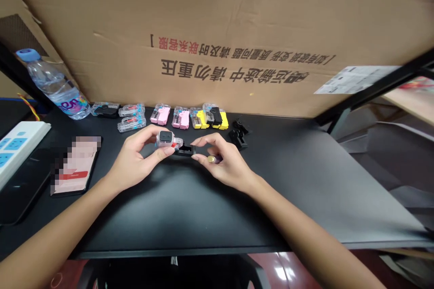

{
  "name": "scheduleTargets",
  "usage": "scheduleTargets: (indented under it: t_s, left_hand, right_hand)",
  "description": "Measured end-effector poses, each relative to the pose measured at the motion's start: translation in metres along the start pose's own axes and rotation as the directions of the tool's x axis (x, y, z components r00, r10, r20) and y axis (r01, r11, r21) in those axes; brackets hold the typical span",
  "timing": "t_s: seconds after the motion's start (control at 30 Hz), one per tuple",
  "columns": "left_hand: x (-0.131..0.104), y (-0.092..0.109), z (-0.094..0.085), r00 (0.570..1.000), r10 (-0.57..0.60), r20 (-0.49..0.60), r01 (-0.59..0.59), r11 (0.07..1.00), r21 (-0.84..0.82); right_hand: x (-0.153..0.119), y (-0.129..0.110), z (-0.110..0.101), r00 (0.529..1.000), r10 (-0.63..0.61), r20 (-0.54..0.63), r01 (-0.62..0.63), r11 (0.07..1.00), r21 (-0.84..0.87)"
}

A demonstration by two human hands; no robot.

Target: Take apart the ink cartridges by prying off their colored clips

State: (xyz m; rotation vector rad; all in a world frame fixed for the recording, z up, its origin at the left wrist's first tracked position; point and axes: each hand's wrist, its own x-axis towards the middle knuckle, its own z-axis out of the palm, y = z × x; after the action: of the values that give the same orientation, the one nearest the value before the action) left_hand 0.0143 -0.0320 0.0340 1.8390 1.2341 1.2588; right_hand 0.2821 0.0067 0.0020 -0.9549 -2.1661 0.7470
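Note:
Between thumb and fingers, my left hand (139,153) grips a clear plastic device (166,137) with a dark square top and a bit of red inside. A black piece (185,150) meets the device's right side. My right hand (225,158) pinches the right end of that black piece. A small gold-tipped object (214,159) is tucked in the curled fingers of my right hand. Both hands are above the black table (190,216).
Behind lie clear devices (131,116), pink ones (160,114), yellow ones (200,118) and black pieces (238,137). At left are a bottle (59,88), a phone (77,165) and a power strip (16,146). Cardboard (237,18) stands along the back.

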Motion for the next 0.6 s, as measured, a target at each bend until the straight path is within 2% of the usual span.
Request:
scheduleTargets:
  t_s: [0.1, 0.17, 0.27, 0.33, 0.4, 0.47, 0.6]
  left_hand:
    - [0.001, -0.005, 0.000, 0.991, -0.085, 0.107, 0.094, 0.992, -0.088]
    - [0.000, -0.010, 0.002, 0.975, -0.131, 0.180, 0.148, 0.985, -0.084]
    - [0.000, -0.016, 0.004, 0.950, -0.163, 0.267, 0.168, 0.986, 0.005]
    - [-0.001, -0.018, 0.005, 0.943, -0.143, 0.301, 0.127, 0.989, 0.072]
    - [-0.001, -0.020, 0.005, 0.939, -0.124, 0.322, 0.095, 0.990, 0.105]
    - [-0.001, -0.021, 0.006, 0.932, -0.137, 0.336, 0.111, 0.989, 0.095]
    - [-0.002, -0.023, 0.009, 0.916, -0.124, 0.381, 0.142, 0.990, -0.019]
  right_hand:
    - [0.002, -0.006, -0.004, 0.995, -0.101, 0.020, 0.101, 0.994, 0.030]
    - [0.004, -0.011, -0.006, 0.991, -0.130, -0.042, 0.131, 0.990, 0.041]
    - [0.007, -0.014, -0.009, 0.979, -0.027, -0.200, 0.043, 0.996, 0.077]
    - [0.008, -0.014, -0.010, 0.968, 0.045, -0.247, -0.010, 0.990, 0.141]
    - [0.008, -0.011, -0.011, 0.964, 0.086, -0.252, -0.033, 0.978, 0.206]
    - [0.008, -0.010, -0.011, 0.961, 0.147, -0.236, -0.078, 0.957, 0.279]
    - [0.008, -0.014, -0.008, 0.945, 0.288, -0.156, -0.192, 0.873, 0.449]
